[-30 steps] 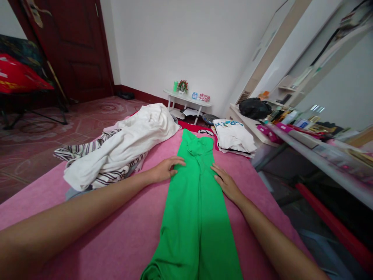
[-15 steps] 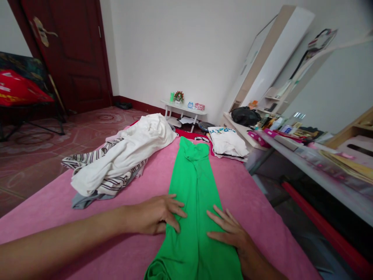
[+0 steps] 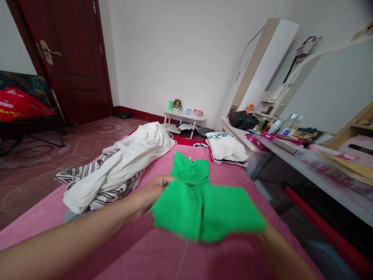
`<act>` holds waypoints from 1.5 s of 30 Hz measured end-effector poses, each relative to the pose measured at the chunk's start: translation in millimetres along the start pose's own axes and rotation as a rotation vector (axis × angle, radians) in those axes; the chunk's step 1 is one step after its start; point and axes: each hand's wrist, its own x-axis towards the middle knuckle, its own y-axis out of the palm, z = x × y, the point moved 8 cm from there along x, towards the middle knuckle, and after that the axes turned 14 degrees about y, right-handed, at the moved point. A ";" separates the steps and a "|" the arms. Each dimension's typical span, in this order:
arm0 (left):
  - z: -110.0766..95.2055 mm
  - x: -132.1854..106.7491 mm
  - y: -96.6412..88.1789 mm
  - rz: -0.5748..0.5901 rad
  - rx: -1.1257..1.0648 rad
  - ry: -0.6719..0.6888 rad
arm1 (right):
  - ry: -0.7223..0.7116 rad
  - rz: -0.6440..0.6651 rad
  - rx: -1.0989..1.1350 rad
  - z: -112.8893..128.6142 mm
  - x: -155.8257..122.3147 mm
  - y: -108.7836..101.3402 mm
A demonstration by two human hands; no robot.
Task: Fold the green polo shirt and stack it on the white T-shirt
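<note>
View from a head-worn camera, looking down over a bed spread with a pink plush bed cover (image 3: 87,241). A long, bright green garment (image 3: 204,206) of thin, stretchy cloth lay flat and full-length down the middle of the cover a second ago, with both palms spread open on it. Its near end is now raised and hangs in the air as a wide, motion-blurred green panel between the two arms. The far end, bunched at the top, rests on the cover beyond it. The left hand (image 3: 155,190) has gone from flat to clenched, its fingers pinching the left corner of the lifted panel. The right hand is hidden behind the panel's right corner and only the right forearm (image 3: 279,252) shows. Its grip cannot be told, though the corner is held up there, so it probably pinches in the same way. Judged from this, smoothing has given way to folding: the near half is in the air over the far half and has not yet been laid down. Left of the green garment and apart from it, a heap of white cloth (image 3: 131,155) lies over a black-and-white striped garment (image 3: 78,173). At the bed's far right corner sits a folded white T-shirt with blue lettering (image 3: 225,147). Beyond stand a small white side table (image 3: 182,113) and a dark red wooden door (image 3: 72,66).
</note>
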 end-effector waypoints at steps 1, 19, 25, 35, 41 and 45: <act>13.0 17.1 -18.7 -0.143 -0.039 -0.036 | 0.006 -0.001 0.067 5.5 13.4 -0.4; 63.8 -55.9 -10.1 0.317 0.049 -0.188 | 0.196 0.599 0.517 -53.1 -45.1 64.6; 77.5 -15.7 -64.5 -0.199 -0.088 -0.256 | 0.257 0.248 0.466 -49.2 4.3 34.9; 81.7 58.9 -103.5 -0.389 0.415 0.115 | -0.164 -0.158 0.305 -31.5 69.9 38.3; 44.9 50.0 -77.8 -0.275 0.966 0.434 | -0.277 -0.312 0.153 -29.4 60.2 35.8; 46.6 50.0 -87.4 -0.361 0.982 0.361 | -0.213 -0.405 0.126 -34.1 61.3 28.5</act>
